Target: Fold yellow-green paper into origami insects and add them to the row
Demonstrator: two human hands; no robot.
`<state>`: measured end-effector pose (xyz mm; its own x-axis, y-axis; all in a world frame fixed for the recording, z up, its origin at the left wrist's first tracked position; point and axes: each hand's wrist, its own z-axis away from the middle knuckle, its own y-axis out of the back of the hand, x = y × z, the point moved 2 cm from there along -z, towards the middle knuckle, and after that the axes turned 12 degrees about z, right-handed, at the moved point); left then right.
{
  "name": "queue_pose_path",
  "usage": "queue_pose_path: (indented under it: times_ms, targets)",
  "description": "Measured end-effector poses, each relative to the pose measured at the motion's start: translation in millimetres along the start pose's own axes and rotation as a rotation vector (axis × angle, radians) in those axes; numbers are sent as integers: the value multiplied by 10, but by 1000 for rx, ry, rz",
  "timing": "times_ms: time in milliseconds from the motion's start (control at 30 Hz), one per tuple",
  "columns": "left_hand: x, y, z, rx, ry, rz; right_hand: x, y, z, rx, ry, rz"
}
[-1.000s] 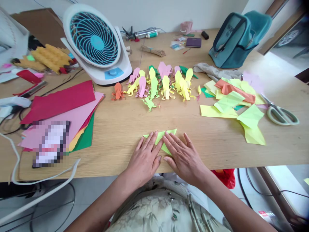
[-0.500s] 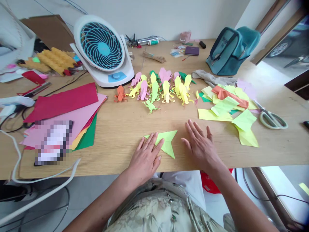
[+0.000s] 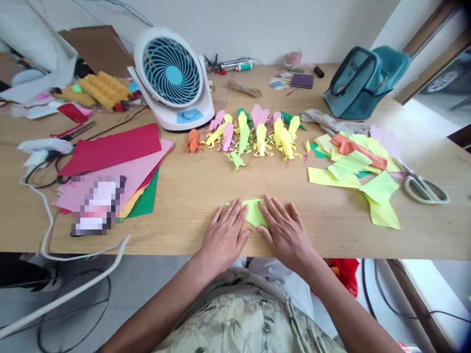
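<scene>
A folded yellow-green paper (image 3: 254, 214) lies flat on the wooden table (image 3: 184, 196) near its front edge. My left hand (image 3: 225, 234) rests palm down on its left part, fingers stretched out. Flat on the right part is my right hand (image 3: 286, 230), its fingers also extended. Both hands cover the paper's ends, so only the middle and a thin upper edge show. Beyond them stand several folded paper figures (image 3: 261, 139) in yellow, pink, green and orange; a small light-green one (image 3: 237, 159) is nearest.
Left are coloured paper sheets (image 3: 114, 152), a blurred-out object (image 3: 98, 206) and a white fan (image 3: 206, 108). Paper scraps (image 3: 349, 164) and scissors (image 3: 423, 186) lie right, with a teal bag (image 3: 362, 86) behind. A white cable (image 3: 44, 215) crosses the front left edge.
My right hand has moved left from the bare table onto the right part of the yellow-green paper. My left hand stays on the left part. The view has shifted slightly.
</scene>
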<state>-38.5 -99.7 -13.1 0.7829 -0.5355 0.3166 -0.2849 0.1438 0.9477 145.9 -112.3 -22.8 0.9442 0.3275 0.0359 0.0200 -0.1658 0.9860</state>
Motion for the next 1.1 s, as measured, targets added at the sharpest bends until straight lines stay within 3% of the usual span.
queue_pose_path:
  times_ms: [167, 300, 400, 500, 567, 733, 1000, 1100]
  targets:
    - [-77, 73, 54, 60, 130, -53, -40, -18, 6, 31, -45, -2]
    - [-61, 161, 13, 65, 128, -73, -49, -11, 4, 30, -46, 8]
    - [33, 149, -102, 75, 33, -66, -48, -7, 2, 24, -32, 22]
    - [109, 42, -218, -12, -160, -15, -30, -18, 2, 27, -22, 34]
    - [95, -19, -251, -42, -183, 11, -7, -26, 4, 27, -14, 34]
    - [-28, -23, -175, -19, -97, 19, 66, -21, 10, 11, -12, 24]
    - [-84, -2, -119, 17, -60, 44, 139, 39, -24, 4, -186, 67]
    - [-84, -5, -117, 17, -52, 61, 58, 19, -62, 41, -61, 43]
